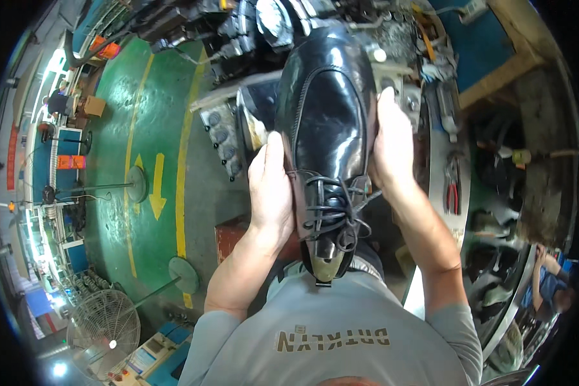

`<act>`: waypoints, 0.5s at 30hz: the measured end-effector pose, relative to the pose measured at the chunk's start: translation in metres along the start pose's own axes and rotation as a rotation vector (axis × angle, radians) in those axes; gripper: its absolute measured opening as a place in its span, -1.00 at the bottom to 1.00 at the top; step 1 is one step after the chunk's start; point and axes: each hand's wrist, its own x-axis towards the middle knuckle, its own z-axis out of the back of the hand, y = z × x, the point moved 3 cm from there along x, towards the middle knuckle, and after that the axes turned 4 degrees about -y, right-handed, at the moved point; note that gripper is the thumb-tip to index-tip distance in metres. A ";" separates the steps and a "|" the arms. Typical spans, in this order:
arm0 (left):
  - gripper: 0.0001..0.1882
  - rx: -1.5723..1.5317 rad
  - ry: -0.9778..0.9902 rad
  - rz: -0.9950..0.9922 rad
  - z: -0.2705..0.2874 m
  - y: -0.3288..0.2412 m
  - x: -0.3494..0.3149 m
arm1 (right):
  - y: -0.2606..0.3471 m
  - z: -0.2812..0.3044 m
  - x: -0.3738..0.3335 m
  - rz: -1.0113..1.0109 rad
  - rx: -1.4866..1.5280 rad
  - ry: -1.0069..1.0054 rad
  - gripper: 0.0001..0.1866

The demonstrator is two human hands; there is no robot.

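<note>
A glossy black lace-up dress shoe (331,122) is held up in front of me, its toe pointing away and its heel near my chest. My left hand (270,190) grips its left side, thumb up along the upper. On the other side my right hand (391,145) closes round the forefoot. Black laces (331,209) are threaded and tied over the tongue. A greenish shoe last (326,265) shows in the opening at the heel. The shoe's sole and most of my fingertips are hidden beneath it.
Behind the shoe stands a machine (238,38) with metal parts and a panel of dark knobs (220,136). Red-handled pliers (453,186) lie on a narrow ledge at the right. A floor fan (106,331) stands lower left, beside the green floor (112,128). Another person (550,286) is at far right.
</note>
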 end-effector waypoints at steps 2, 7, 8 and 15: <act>-0.59 -0.012 -0.046 0.021 0.009 -0.018 0.021 | -0.006 -0.023 0.007 -0.071 0.046 0.061 -0.54; -0.60 -0.123 -0.047 0.093 0.023 -0.039 0.080 | -0.016 -0.065 0.039 -0.199 0.347 0.125 -0.64; -0.61 -0.096 -0.054 0.099 0.022 -0.043 0.092 | -0.021 -0.063 0.050 -0.219 0.353 0.162 -0.67; -0.65 -0.141 -0.130 0.066 0.011 -0.041 0.169 | -0.016 -0.104 0.093 -0.321 0.516 0.008 -0.77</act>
